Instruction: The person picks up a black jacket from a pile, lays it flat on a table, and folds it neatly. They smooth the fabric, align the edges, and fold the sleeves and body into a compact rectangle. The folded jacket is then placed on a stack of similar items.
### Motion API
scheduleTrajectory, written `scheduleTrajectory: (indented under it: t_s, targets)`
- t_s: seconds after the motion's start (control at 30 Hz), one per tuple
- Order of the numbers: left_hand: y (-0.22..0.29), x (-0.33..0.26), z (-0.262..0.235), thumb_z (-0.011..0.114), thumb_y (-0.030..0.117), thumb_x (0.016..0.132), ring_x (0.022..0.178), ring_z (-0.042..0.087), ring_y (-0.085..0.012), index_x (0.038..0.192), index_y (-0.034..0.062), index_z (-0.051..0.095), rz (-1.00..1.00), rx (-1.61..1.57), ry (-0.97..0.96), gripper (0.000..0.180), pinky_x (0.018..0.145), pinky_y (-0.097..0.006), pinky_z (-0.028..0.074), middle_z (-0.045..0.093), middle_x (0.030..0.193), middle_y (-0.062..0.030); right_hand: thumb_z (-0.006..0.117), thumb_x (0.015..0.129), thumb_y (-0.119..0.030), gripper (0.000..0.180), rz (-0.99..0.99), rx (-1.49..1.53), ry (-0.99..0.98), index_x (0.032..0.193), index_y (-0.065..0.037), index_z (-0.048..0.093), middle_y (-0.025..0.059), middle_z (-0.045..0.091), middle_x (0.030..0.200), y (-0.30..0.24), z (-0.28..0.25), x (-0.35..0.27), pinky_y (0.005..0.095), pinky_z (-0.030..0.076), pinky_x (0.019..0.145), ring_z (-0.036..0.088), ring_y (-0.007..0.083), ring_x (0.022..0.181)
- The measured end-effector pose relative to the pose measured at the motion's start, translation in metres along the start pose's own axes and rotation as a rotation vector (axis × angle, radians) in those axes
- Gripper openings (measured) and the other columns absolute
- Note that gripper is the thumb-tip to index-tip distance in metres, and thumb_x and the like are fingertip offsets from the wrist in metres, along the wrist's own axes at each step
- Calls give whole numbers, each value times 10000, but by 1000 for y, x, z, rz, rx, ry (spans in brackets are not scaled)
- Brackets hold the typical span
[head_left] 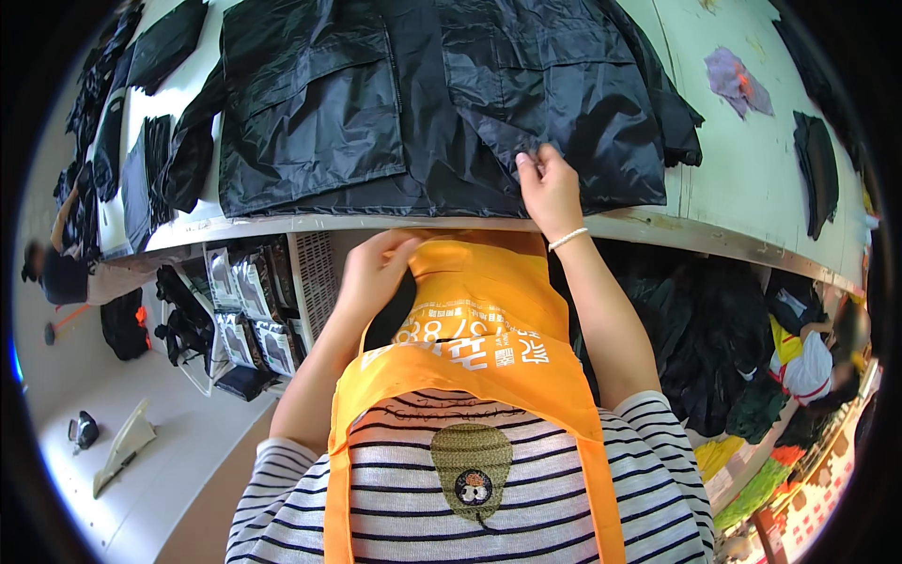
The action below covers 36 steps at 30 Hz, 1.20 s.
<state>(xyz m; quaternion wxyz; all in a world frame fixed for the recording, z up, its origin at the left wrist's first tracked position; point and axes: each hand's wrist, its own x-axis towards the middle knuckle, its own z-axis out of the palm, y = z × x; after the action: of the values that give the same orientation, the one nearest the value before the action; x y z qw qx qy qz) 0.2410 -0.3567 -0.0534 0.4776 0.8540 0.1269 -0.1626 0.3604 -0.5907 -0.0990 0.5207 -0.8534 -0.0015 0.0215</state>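
Two bare hands, the left hand (376, 270) and the right hand (552, 191), reach up to the front edge of a long white-topped bench (752, 179) in my head view. Spread over the middle of the bench is a glossy black jacket (434, 117) of thin, creased fabric, its hem running just beside the front edge and its two sleeves lying out toward the left and right ends. I have the right hand closed in a small pinch, thumb against fingers, on a fold of the jacket near the hem, right of its middle. A white beaded bracelet (568, 239) circles that wrist.

I see the left hand curled loosely at the front edge, close to the upper part of a bright orange apron (479, 282) with white print. Its fingertips are turned from me and slightly blurred, so I cannot tell how far they are open or whether they have hold of anything.

Right of the jacket on the bench I find a crumpled purple-grey cloth scrap (738, 81) and, closer to the front edge, a dark folded cloth piece (816, 173). Black garments (686, 329) hang or lie heaped below the right front edge.
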Motion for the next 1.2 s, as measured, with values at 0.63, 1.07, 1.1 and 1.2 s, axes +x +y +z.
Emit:
scheduleTrajectory:
  t_s: [0.63, 1.07, 1.1, 1.2]
  targets:
    - [104, 60, 65, 622, -41, 844, 938, 657, -221, 1040, -1, 575, -106, -1091, -155, 205, 798, -252, 546, 644, 942, -102, 644, 862, -108, 282, -221, 47, 141, 1075, -5, 491, 122, 546, 997, -51, -50, -30, 312, 507, 746, 609, 235, 873]
    - [116, 61, 52, 635, -38, 831, 867, 642, -162, 1045, -30, 621, -44, -1076, -194, 215, 821, -270, 529, 660, 947, -108, 643, 842, -52, 170, -390, -163, 73, 998, -22, 581, 78, 572, 922, -78, -65, -36, 272, 511, 627, 609, 200, 741]
    - [116, 60, 51, 633, -38, 832, 863, 643, -162, 1047, -30, 621, -45, -1078, -197, 215, 819, -268, 529, 660, 945, -107, 638, 849, -28, 176, -389, -179, 53, 1013, -10, 580, 76, 568, 941, -78, -65, -36, 249, 522, 645, 610, 172, 762]
    - [116, 58, 50, 629, -37, 836, 855, 642, -161, 1050, -28, 620, -52, -1091, -204, 215, 812, -264, 531, 659, 943, -102, 652, 822, -93, 139, -409, -177, 107, 942, -51, 596, 75, 588, 865, -79, -64, -35, 329, 482, 587, 604, 266, 703]
